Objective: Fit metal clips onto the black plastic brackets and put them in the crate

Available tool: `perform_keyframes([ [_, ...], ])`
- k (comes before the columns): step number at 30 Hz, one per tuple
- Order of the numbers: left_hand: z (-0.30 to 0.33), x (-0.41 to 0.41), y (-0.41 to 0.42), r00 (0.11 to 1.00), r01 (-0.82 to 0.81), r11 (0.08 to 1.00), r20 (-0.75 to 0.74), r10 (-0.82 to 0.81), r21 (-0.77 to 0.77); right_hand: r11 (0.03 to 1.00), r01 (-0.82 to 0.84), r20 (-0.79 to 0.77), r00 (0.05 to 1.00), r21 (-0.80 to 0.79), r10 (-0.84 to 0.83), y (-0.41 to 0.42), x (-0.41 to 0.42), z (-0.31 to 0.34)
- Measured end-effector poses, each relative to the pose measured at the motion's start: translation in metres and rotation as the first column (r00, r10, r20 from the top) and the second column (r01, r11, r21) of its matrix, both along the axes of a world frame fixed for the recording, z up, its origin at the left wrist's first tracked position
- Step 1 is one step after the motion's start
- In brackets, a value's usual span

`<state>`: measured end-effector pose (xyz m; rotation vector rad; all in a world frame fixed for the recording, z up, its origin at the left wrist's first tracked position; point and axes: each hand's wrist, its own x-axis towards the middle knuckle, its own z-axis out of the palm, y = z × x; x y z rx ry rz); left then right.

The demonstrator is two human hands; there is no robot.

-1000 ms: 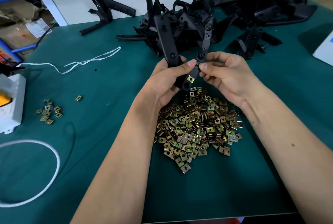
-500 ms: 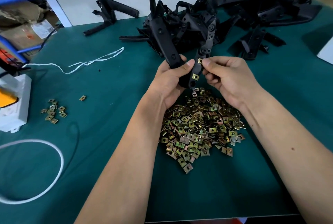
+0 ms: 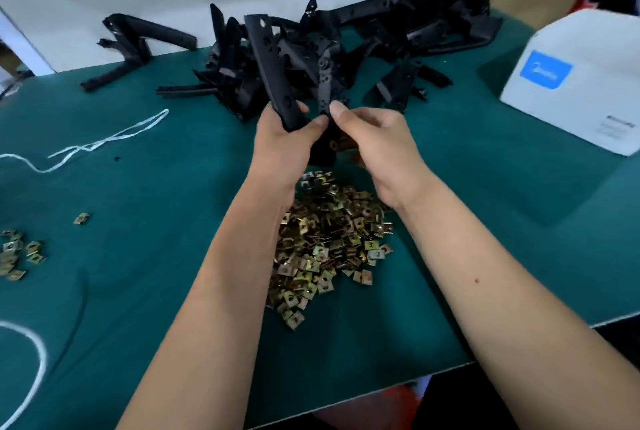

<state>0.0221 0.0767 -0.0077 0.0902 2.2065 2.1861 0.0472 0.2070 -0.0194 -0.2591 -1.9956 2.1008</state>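
Left hand (image 3: 282, 142) is wrapped round the black bracket (image 3: 268, 62) and holds it up over the clip pile (image 3: 329, 246), probably so refills are right below. Right hand (image 3: 372, 142) is pinching the bracket's lower arm at thumb and fingertips, looks like seating a clip, though it's blurry. No crate in view, just a white box (image 3: 571, 83) off to the right

- The lower part of the held bracket (image 3: 323, 149) is hidden between the left hand (image 3: 282, 142) and right hand (image 3: 375, 145).
- The clip pile (image 3: 325, 249) is partly covered by both forearms.
- The white cord loop (image 3: 33, 364) is cut off at the lower left edge.
- Lettering on the white box (image 3: 575, 83) is blurred.
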Motion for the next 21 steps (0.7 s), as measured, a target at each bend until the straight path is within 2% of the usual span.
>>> perform_keyframes([
  [4,0.017,0.023,0.072,0.985,0.116,0.992,-0.123,-0.121,-0.047,0.979,0.154,-0.076,0.983,-0.137,-0.166,0.046,0.030,0.011],
  [7,0.030,0.056,0.148,0.940,0.295,0.953,-0.160,-0.303,-0.069,0.921,0.303,-0.129,0.931,-0.245,-0.340,0.106,0.070,0.018],
  [10,0.037,0.104,0.228,0.841,0.505,0.857,-0.162,-0.516,-0.103,0.842,0.461,-0.227,0.821,-0.279,-0.524,0.180,0.134,0.019],
  [12,0.035,0.140,0.274,0.766,0.613,0.778,-0.137,-0.628,-0.139,0.790,0.551,-0.235,0.758,-0.268,-0.608,0.222,0.181,0.012],
  [14,0.027,0.180,0.317,0.686,0.699,0.686,-0.080,-0.723,-0.201,0.733,0.594,-0.198,0.716,-0.332,-0.670,0.258,0.234,0.001],
  [16,0.010,0.217,0.351,0.604,0.777,0.586,0.010,-0.797,-0.229,0.668,0.664,-0.095,0.682,-0.335,-0.725,0.284,0.283,-0.015],
  [19,-0.030,0.254,0.383,0.514,0.850,0.468,0.183,-0.838,-0.243,0.594,0.788,0.093,0.611,-0.162,-0.786,0.314,0.339,-0.054],
  [21,-0.059,0.269,0.394,0.477,0.878,0.432,0.306,-0.824,-0.205,0.506,0.858,0.200,0.513,-0.089,-0.835,0.333,0.364,-0.089],
])
